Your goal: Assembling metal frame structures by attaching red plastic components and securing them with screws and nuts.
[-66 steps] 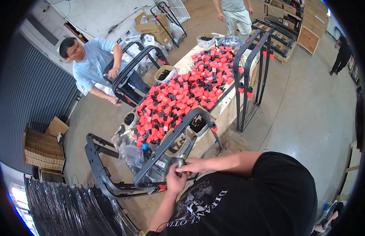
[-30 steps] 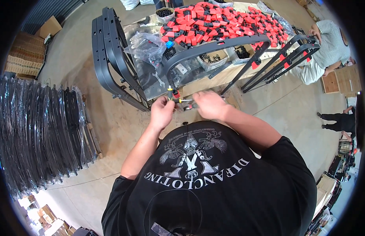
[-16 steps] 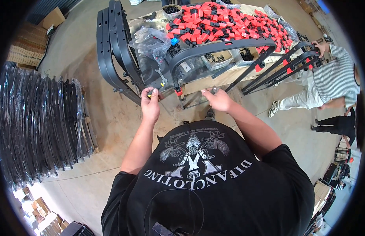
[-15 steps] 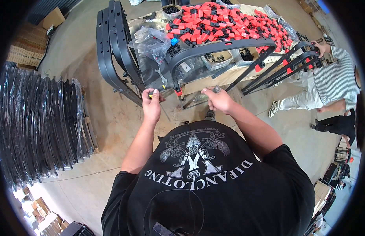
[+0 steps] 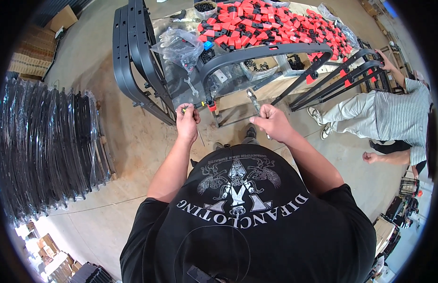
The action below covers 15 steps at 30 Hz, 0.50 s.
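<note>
My left hand [image 5: 187, 123] is closed round a T-handled driver [image 5: 200, 136], whose black-and-yellow grip shows at the fingers and whose thin shaft points down. In my right hand [image 5: 272, 121] is a silver ratchet wrench [image 5: 253, 96], its rounded head raised away from me. Both hands are just in front of a black arched metal frame [image 5: 268, 53] leaning at the table's near edge. A red clip [image 5: 212, 106] sits on the frame's left leg, close to my left hand. Neither tool visibly touches the frame.
The table holds a heap of red-and-black plastic parts [image 5: 275, 26], tubs of small fittings [image 5: 260, 67], an open-end wrench [image 5: 190, 87] and a plastic bag [image 5: 180, 49]. More black frames [image 5: 129, 52] stand left. A person [image 5: 396, 111] handles frames at right. Wrapped black tubing [image 5: 49, 151] is stacked left.
My right hand has shifted slightly right and turned the ratchet wrench so its head points up and away. My left hand moved slightly right. The other person's lower arm has swung outward.
</note>
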Each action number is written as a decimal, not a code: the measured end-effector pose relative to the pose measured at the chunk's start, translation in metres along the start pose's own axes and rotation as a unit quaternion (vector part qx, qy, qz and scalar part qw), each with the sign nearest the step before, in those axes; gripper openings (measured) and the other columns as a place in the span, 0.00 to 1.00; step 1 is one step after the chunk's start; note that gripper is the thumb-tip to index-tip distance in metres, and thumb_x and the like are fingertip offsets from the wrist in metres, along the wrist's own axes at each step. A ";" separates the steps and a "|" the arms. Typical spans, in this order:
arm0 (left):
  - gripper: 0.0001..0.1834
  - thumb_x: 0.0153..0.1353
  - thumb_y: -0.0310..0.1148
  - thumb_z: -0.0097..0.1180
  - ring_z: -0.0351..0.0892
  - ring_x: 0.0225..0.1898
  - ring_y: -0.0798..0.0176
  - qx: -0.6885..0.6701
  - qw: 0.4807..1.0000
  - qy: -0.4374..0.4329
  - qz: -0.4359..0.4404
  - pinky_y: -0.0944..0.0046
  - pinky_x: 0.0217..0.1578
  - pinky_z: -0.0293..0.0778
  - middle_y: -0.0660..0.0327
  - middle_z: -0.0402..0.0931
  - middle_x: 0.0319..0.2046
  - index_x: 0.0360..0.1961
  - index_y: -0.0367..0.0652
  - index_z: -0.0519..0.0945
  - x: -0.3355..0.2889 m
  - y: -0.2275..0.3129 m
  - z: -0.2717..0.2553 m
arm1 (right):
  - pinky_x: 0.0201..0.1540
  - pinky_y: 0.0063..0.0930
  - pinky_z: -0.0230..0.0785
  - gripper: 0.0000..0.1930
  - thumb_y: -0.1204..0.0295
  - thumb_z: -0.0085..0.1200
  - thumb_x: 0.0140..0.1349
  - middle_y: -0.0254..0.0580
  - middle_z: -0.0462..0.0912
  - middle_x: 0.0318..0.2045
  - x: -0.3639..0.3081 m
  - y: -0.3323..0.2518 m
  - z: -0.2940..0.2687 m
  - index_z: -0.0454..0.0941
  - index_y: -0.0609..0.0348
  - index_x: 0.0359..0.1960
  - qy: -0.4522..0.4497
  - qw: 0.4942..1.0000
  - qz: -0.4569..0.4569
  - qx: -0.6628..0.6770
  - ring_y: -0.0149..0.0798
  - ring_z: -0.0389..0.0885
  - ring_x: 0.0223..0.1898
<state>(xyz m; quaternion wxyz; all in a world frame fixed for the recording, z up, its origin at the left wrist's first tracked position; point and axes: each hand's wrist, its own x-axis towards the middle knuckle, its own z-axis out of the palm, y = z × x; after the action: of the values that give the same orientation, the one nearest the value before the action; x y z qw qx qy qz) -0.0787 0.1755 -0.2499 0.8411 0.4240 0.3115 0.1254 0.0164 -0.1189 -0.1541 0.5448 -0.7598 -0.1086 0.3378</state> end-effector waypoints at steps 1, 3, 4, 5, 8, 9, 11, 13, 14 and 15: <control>0.09 0.70 0.34 0.53 0.68 0.27 0.69 0.000 1.000 0.001 0.000 0.67 0.29 0.66 0.64 0.71 0.28 0.46 0.47 0.69 0.002 -0.003 -0.003 | 0.21 0.23 0.62 0.17 0.71 0.63 0.62 0.31 0.76 0.21 -0.004 -0.002 0.003 0.75 0.63 0.49 0.005 0.997 -0.064 -0.032 0.25 0.73 0.20; 0.09 0.69 0.35 0.53 0.71 0.35 0.68 0.038 0.998 0.029 0.033 0.65 0.39 0.67 0.65 0.72 0.31 0.46 0.46 0.71 0.008 -0.009 -0.010 | 0.21 0.23 0.62 0.15 0.72 0.62 0.61 0.31 0.75 0.21 -0.016 -0.009 0.007 0.73 0.63 0.47 0.027 0.997 -0.052 -0.046 0.24 0.72 0.19; 0.09 0.69 0.35 0.53 0.71 0.35 0.68 0.038 0.998 0.028 0.033 0.65 0.39 0.67 0.65 0.72 0.31 0.46 0.46 0.71 0.012 -0.013 -0.017 | 0.21 0.23 0.62 0.14 0.73 0.61 0.61 0.30 0.74 0.20 -0.020 -0.014 0.008 0.72 0.62 0.45 0.051 0.996 -0.040 -0.060 0.24 0.71 0.18; 0.09 0.69 0.34 0.53 0.73 0.37 0.67 0.087 0.995 0.005 0.038 0.64 0.41 0.69 0.65 0.73 0.35 0.47 0.45 0.71 0.015 -0.013 -0.024 | 0.21 0.23 0.62 0.14 0.73 0.61 0.61 0.30 0.74 0.20 -0.020 -0.013 0.007 0.72 0.62 0.45 0.053 0.996 -0.041 -0.060 0.24 0.71 0.18; 0.10 0.69 0.33 0.52 0.75 0.36 0.66 0.148 0.987 -0.021 0.059 0.62 0.42 0.71 0.65 0.74 0.37 0.49 0.44 0.70 0.018 -0.015 -0.025 | 0.22 0.23 0.64 0.14 0.75 0.59 0.60 0.31 0.75 0.23 -0.013 0.011 0.008 0.69 0.62 0.44 0.021 1.000 0.004 0.016 0.25 0.71 0.19; 0.11 0.70 0.34 0.52 0.75 0.34 0.66 0.160 0.984 -0.020 0.076 0.62 0.39 0.71 0.64 0.74 0.35 0.49 0.43 0.70 0.017 -0.014 -0.022 | 0.22 0.23 0.64 0.13 0.75 0.57 0.61 0.32 0.75 0.25 -0.008 0.028 0.009 0.70 0.62 0.45 0.001 0.997 -0.035 0.069 0.24 0.71 0.19; 0.12 0.71 0.35 0.52 0.73 0.31 0.68 0.146 0.988 -0.002 0.043 0.64 0.36 0.70 0.64 0.73 0.31 0.50 0.43 0.70 0.012 -0.008 -0.008 | 0.23 0.23 0.64 0.13 0.75 0.56 0.61 0.32 0.76 0.26 -0.002 0.039 0.010 0.70 0.62 0.46 -0.017 0.990 -0.074 0.121 0.24 0.71 0.20; 0.12 0.72 0.37 0.53 0.71 0.28 0.70 0.132 0.991 0.016 0.010 0.67 0.32 0.69 0.65 0.72 0.27 0.51 0.43 0.71 0.006 -0.003 0.008 | 0.23 0.22 0.63 0.12 0.75 0.52 0.63 0.32 0.74 0.26 0.002 0.040 0.017 0.71 0.61 0.47 -0.035 0.988 -0.007 0.151 0.24 0.70 0.21; 0.13 0.73 0.38 0.53 0.69 0.25 0.70 0.136 0.989 0.050 0.004 0.67 0.29 0.68 0.65 0.71 0.26 0.52 0.43 0.70 0.006 -0.003 0.013 | 0.22 0.22 0.61 0.10 0.74 0.49 0.65 0.32 0.73 0.25 0.001 0.032 0.022 0.71 0.60 0.47 -0.042 0.986 0.017 0.159 0.25 0.69 0.22; 0.14 0.73 0.38 0.53 0.67 0.22 0.71 0.140 0.987 0.084 -0.002 0.68 0.26 0.67 0.65 0.71 0.25 0.53 0.43 0.69 0.006 -0.004 0.017 | 0.22 0.22 0.61 0.10 0.74 0.49 0.65 0.32 0.73 0.25 0.002 0.023 0.025 0.71 0.60 0.47 -0.042 0.986 0.018 0.159 0.25 0.69 0.22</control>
<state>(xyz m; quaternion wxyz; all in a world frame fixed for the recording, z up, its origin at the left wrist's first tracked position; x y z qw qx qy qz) -0.0637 0.1653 -0.2474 0.7448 0.5244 0.3967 0.1138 -0.0030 -0.1081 -0.1802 0.6478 -0.6500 -0.0630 0.3923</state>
